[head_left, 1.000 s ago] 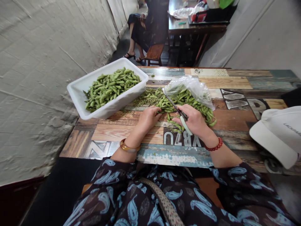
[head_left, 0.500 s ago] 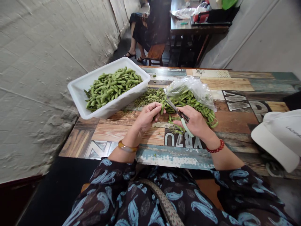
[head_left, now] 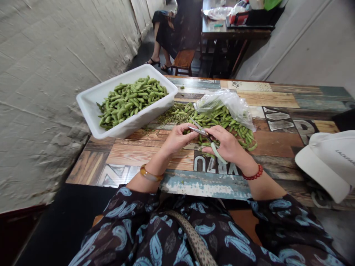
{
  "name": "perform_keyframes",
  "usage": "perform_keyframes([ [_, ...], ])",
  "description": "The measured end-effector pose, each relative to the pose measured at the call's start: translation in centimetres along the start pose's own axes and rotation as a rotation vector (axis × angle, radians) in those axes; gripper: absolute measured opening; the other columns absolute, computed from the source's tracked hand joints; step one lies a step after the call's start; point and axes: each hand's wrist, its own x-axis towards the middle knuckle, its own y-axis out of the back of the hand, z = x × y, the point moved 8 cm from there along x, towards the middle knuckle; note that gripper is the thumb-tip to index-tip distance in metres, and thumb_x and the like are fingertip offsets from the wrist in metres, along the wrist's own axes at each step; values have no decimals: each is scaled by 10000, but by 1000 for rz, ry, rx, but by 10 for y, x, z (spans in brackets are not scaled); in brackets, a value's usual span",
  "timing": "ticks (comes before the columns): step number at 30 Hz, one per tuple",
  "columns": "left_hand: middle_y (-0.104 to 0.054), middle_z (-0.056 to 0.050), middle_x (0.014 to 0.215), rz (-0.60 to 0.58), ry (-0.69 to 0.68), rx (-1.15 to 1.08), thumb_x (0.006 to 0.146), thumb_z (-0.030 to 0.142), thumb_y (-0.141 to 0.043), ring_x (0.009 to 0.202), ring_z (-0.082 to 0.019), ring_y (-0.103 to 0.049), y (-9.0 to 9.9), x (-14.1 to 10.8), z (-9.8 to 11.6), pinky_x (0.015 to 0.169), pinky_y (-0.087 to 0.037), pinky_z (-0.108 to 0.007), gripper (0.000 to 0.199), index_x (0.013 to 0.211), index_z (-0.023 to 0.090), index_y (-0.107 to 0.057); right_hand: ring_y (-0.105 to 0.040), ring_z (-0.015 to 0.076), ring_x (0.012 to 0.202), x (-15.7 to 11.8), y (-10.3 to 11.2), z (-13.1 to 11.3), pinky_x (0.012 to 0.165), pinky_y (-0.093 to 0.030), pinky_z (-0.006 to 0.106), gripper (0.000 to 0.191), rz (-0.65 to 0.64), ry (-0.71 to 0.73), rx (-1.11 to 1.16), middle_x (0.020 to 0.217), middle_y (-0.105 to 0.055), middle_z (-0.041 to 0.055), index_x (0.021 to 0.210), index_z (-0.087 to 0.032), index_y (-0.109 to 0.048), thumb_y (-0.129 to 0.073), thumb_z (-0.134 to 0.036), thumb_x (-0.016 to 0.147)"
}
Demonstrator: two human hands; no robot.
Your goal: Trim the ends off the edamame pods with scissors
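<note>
One pair of scissors (head_left: 204,132), blades now spread, in your right hand (head_left: 227,145), above table (head_left: 152,153) toward near edge. Your left hand (head_left: 178,139): fingertips drawn together beside blades; earlier pinched pod, now cannot tell. White tub (head_left: 138,123) by left edge.

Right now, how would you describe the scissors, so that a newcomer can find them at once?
On the patchwork-plank table, find the green soybean pods partly under a clear plastic bag. At their near side, the right hand holds the scissors. Open metal blades and a pale green handle set them apart from the pods.
</note>
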Motion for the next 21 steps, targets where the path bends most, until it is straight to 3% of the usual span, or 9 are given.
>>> perform_keyframes([
  [7, -626, 11, 675, -16, -64, 40, 731, 394, -798, 549, -64, -471, -2, 0, 6, 515, -342, -199, 289, 835, 144, -697, -644, 260, 940, 0, 1, 0, 818, -556, 394, 525, -7, -10, -12, 1076, -629, 103, 1290, -209, -589, -737, -437, 840],
  [14, -498, 79, 582, 56, 36, -64, 701, 361, -804, 418, -27, -363, 2, -2, 5, 409, -256, -178, 315, 805, 164, -581, -651, 273, 934, -1, 6, 5, 820, -558, 406, 450, 74, 9, -62, 1018, -660, 109, 1220, -195, -620, -694, -466, 868],
  [18, -564, 61, 625, 105, 76, -207, 694, 332, -776, 439, -47, -444, 7, -3, 5, 387, -267, -162, 319, 832, 180, -532, -647, 275, 909, 0, 10, 8, 813, -562, 419, 498, 126, -14, -79, 987, -656, 106, 1228, -188, -620, -694, -510, 854],
  [21, -609, 38, 673, 112, 89, -278, 679, 307, -771, 461, -50, -468, 8, -2, 3, 391, -279, -162, 310, 886, 167, -587, -644, 272, 916, 0, 10, 6, 813, -567, 416, 519, 114, -13, -63, 1021, -653, 108, 1253, -198, -610, -709, -501, 844],
])
